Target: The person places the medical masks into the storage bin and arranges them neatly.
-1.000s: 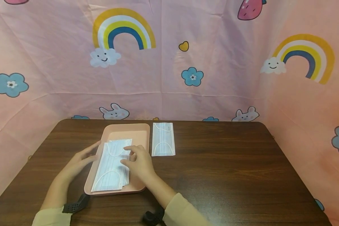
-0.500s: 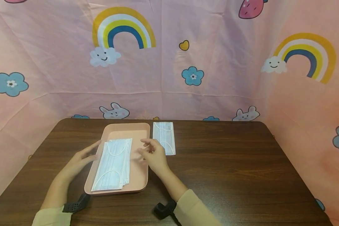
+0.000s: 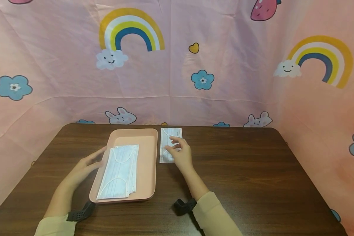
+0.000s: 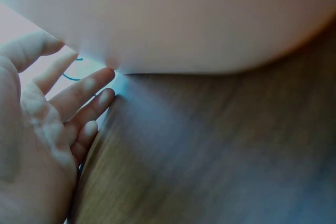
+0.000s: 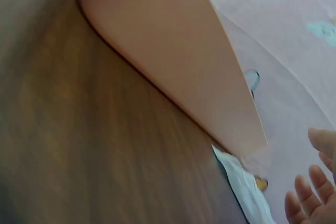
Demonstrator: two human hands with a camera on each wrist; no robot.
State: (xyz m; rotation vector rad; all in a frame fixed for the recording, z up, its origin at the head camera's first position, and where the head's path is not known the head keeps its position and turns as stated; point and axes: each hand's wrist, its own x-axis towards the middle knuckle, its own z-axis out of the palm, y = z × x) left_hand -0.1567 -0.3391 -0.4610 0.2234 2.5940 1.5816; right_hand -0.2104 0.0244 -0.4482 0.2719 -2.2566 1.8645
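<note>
Sleeves at near edge, cream, one per arm, each with a black wrist mount. No readable writing, brand or label anywhere in view.

Left hand [image 3: 84,165] flat on brown table [image 3: 253,170], fingers straight and relaxed, tips against left rim of pink tray [image 3: 148,157]; gripping nothing. Wrist view confirms fingers [image 4: 86,90] at tray wall.

One tray. Inside it, stack of white face masks [image 3: 119,172], fanned slightly; exact count not readable from the edges, probably several.

Right hand [image 3: 180,154] over the single loose mask [image 3: 166,144], which lies flat on table just right of tray, near the far edge. Fingers lightly bent, tips on or just above the mask; contact looks likely but not certain from head view, no clear pinch. Right wrist view shows only fingertips [image 5: 307,198], tray side and a mask corner.

Behind: pink backdrop, two rainbows with clouds, two full bunnies, blue flowers, one yellow heart.
</note>
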